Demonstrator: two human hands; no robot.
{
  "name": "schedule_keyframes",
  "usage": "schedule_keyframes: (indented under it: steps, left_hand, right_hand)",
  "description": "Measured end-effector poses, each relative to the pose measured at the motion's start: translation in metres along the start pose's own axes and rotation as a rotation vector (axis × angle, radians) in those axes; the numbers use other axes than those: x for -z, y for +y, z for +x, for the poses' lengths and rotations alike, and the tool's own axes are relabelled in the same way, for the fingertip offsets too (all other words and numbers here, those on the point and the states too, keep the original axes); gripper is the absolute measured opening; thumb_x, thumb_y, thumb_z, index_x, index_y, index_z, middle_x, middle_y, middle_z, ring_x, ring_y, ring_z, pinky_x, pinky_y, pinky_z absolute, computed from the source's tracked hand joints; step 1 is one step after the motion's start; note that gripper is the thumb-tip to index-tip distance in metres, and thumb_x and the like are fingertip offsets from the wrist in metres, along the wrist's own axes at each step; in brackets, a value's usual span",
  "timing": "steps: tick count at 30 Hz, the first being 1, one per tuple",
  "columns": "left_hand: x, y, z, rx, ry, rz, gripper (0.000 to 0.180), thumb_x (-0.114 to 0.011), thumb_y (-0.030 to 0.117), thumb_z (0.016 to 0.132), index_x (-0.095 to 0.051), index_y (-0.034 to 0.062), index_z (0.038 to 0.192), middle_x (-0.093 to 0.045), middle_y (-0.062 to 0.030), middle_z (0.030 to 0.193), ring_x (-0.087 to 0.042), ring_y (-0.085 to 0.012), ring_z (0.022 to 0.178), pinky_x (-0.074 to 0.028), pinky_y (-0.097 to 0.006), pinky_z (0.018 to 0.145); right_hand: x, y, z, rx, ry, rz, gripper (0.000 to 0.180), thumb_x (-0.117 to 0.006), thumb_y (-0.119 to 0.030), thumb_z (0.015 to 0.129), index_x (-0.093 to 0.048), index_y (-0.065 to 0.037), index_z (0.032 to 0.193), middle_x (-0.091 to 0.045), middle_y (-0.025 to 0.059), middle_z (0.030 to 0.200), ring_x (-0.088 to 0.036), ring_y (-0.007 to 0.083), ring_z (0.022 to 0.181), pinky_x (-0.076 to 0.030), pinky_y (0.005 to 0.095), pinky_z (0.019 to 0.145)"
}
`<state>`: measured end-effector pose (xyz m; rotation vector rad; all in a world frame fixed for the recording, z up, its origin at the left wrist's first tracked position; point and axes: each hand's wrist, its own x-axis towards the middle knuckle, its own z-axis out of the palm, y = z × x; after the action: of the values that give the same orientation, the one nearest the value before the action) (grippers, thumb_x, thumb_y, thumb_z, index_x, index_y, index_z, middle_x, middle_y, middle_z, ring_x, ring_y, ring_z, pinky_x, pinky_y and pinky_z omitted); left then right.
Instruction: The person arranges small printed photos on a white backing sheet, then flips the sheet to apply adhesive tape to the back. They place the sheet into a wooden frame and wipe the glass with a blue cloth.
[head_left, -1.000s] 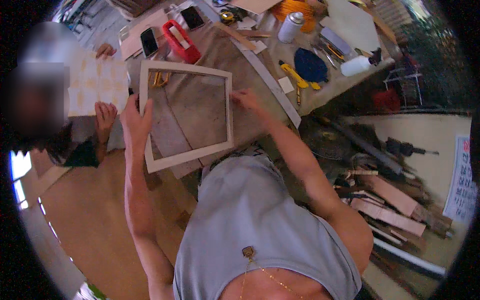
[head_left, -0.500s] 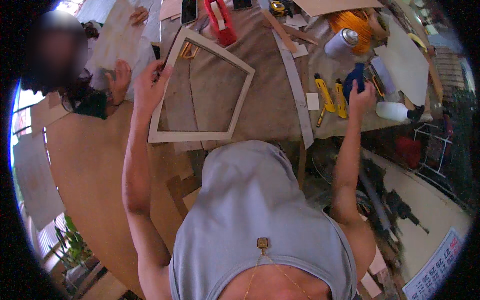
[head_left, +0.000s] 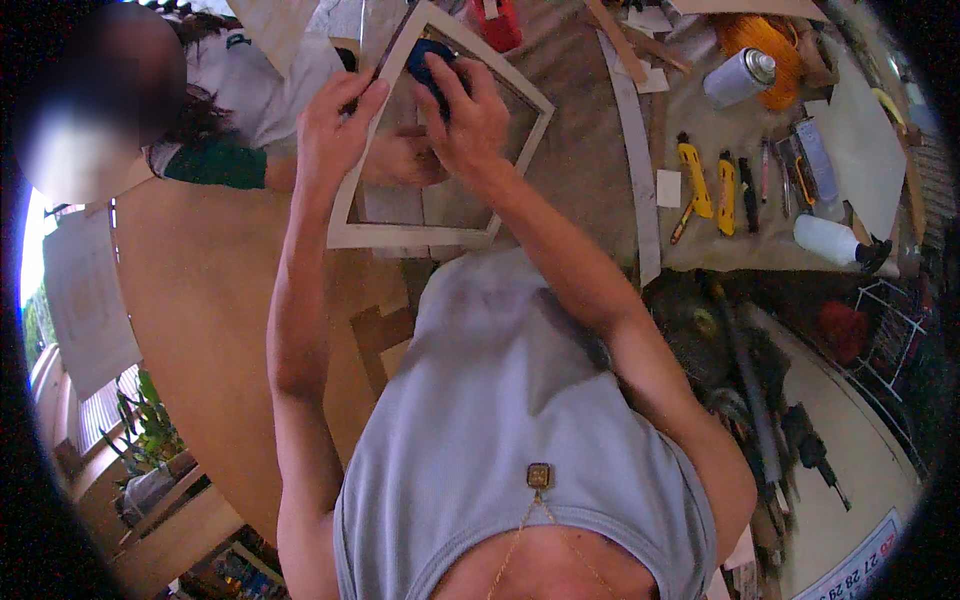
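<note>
My left hand [head_left: 338, 125] is closed on the left bar of a white picture frame [head_left: 400, 237], which is tilted above the worktable. Inside the frame's outline, near its far corner, my right hand [head_left: 468, 120] grips a dark blue, rounded object [head_left: 428, 62]; its kind is unclear and my fingers cover part of it. A co-worker's hand [head_left: 395, 160] shows within the frame opening, just left of my right wrist. That arm comes in from the left in a dark green sleeve [head_left: 215, 165]. Whether the co-worker's hand touches anything is hidden.
On the right of the table [head_left: 560, 200] lie yellow utility knives [head_left: 696, 180], a spray can [head_left: 740, 78], orange cord [head_left: 765, 50] and a white bottle [head_left: 828, 240]. A long pale strip [head_left: 632, 150] crosses the table. Brown board [head_left: 210, 290] spreads at left.
My right hand has carried the dark blue object from the table's right side leftward to the frame. The co-worker's hand has reached into the frame area. My left hand keeps hold of the frame.
</note>
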<state>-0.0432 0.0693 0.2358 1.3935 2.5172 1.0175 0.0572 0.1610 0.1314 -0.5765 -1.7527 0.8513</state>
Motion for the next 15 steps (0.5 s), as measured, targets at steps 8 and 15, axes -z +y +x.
schedule_keyframes:
  steps: [8, 15]
  left_hand:
    - [-0.006, -0.006, -0.003, -0.023, 0.016, -0.104, 0.03, -0.067, 0.026, 0.087, -0.067, 0.0026, 0.105, -0.06, -0.0034, 0.081, -0.054, -0.0103, 0.069, -0.044, -0.025, 0.063]
    - [-0.005, 0.008, -0.004, -0.014, 0.014, -0.034, 0.031, -0.068, 0.028, 0.086, -0.068, 0.0036, 0.105, -0.061, -0.0033, 0.081, -0.055, -0.0099, 0.07, -0.044, -0.024, 0.064]
  right_hand:
    - [0.019, -0.034, -0.044, 0.075, -0.131, 0.13, 0.036, -0.069, -0.017, 0.078, -0.063, -0.014, 0.113, -0.059, 0.0136, 0.1, -0.061, 0.0307, 0.083, -0.051, 0.0391, 0.067]
    - [0.04, -0.055, -0.074, 0.233, -0.384, 0.114, 0.041, -0.068, -0.013, 0.074, -0.063, -0.022, 0.113, -0.056, 0.008, 0.106, -0.057, 0.0258, 0.088, -0.046, 0.0383, 0.071]
